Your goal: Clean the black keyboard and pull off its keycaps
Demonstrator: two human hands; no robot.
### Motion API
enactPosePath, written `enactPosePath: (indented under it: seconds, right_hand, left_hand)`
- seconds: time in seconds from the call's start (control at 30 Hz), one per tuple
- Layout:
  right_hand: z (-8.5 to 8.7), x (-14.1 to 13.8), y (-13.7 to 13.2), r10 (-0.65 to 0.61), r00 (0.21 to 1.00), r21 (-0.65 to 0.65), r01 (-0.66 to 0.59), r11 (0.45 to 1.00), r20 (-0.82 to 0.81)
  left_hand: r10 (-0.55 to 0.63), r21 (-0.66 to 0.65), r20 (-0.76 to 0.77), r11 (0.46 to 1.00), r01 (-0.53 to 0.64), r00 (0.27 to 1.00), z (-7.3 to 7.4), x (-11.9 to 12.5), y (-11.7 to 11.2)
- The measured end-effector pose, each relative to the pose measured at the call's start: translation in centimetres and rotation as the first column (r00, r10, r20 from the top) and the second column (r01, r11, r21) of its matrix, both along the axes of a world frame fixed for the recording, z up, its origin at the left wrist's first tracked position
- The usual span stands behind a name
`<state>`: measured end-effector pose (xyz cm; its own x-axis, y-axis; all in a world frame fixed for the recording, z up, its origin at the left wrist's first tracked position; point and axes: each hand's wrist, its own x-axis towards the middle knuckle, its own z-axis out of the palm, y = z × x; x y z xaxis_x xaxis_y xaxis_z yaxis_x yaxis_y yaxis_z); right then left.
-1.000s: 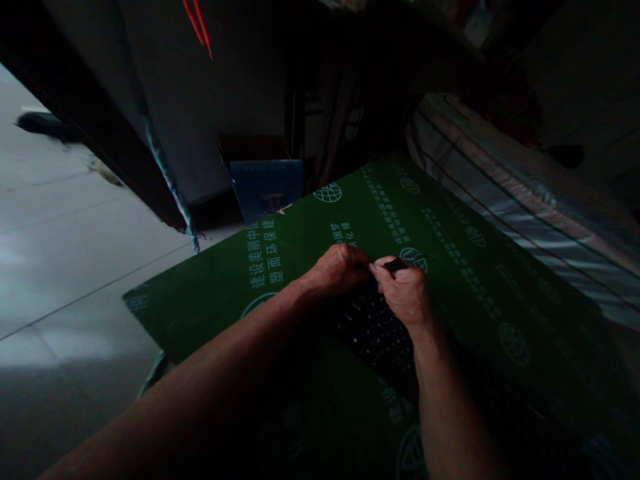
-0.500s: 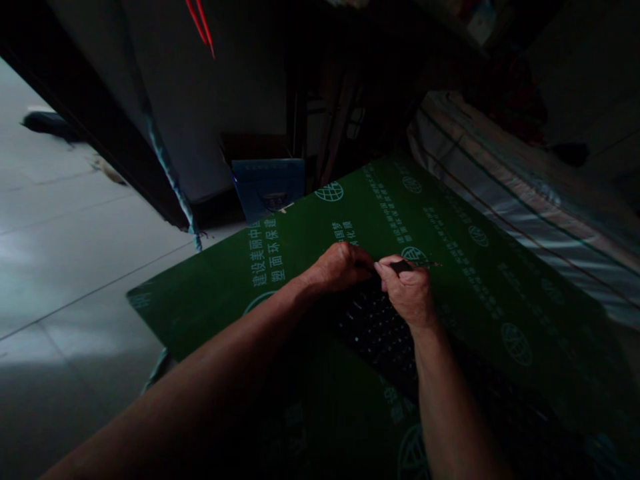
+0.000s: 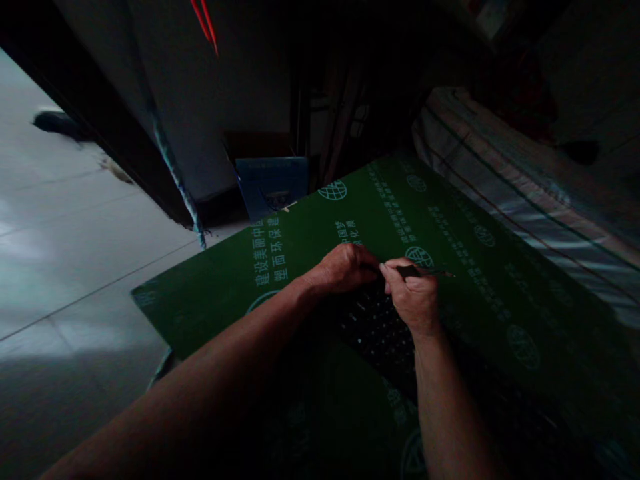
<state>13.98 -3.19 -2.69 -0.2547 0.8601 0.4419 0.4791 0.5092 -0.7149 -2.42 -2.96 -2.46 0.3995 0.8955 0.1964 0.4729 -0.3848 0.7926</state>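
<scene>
A black keyboard [image 3: 383,333] lies slanted on a green board, its near part lost in shadow. My left hand [image 3: 345,267] is at the keyboard's far left end with its fingers curled; what they hold, if anything, is hidden. Close beside it, my right hand [image 3: 413,290] is closed in a pinch above the keys. It grips a thin stick-like tool [image 3: 440,272] with a dark part near the fingers, and the thin end sticks out to the right. The tool's exact kind is too dark to tell. The fingertips of both hands nearly meet.
The green board [image 3: 200,293] carries pale printed characters and globe marks. A blue box [image 3: 275,180] stands beyond its far edge. A striped cloth-covered bed or pad [image 3: 500,160] is at the right. Red cords [image 3: 206,27] hang above, and pale floor tiles [image 3: 60,267] show at left.
The view has shifted slightly. My right hand has turned a little, so more of the thin tool shows to its right. My left hand stays at the keyboard's end.
</scene>
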Motion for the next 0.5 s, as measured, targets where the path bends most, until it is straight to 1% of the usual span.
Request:
enactPosePath:
  seconds: [0.13, 0.23, 0.4, 0.5]
  right_hand:
    - [0.13, 0.11, 0.02, -0.027, 0.997, -0.079, 0.021, 0.997, -0.077]
    - [0.27, 0.25, 0.04, -0.029, 0.993, -0.114, 0.016, 0.993, -0.113]
    - [0.64, 0.41, -0.06, -0.049, 0.986, -0.135, 0.028, 0.99, -0.157]
    - [0.88, 0.44, -0.17, -0.047, 0.983, -0.132, 0.024, 0.991, -0.176]
  left_hand:
    - [-0.014, 0.023, 0.012, 1.0, 0.014, 1.0, 0.02, 0.08, -0.02]
    - [-0.013, 0.021, 0.027, 1.0, 0.013, 1.0, 0.08, 0.12, -0.02]
    - [-0.015, -0.028, 0.182, 0.999, 0.02, 0.983, 0.17, 0.12, 0.04]
    - [0.006, -0.129, 0.29, 0.991, 0.032, 0.957, 0.15, 0.22, 0.02]
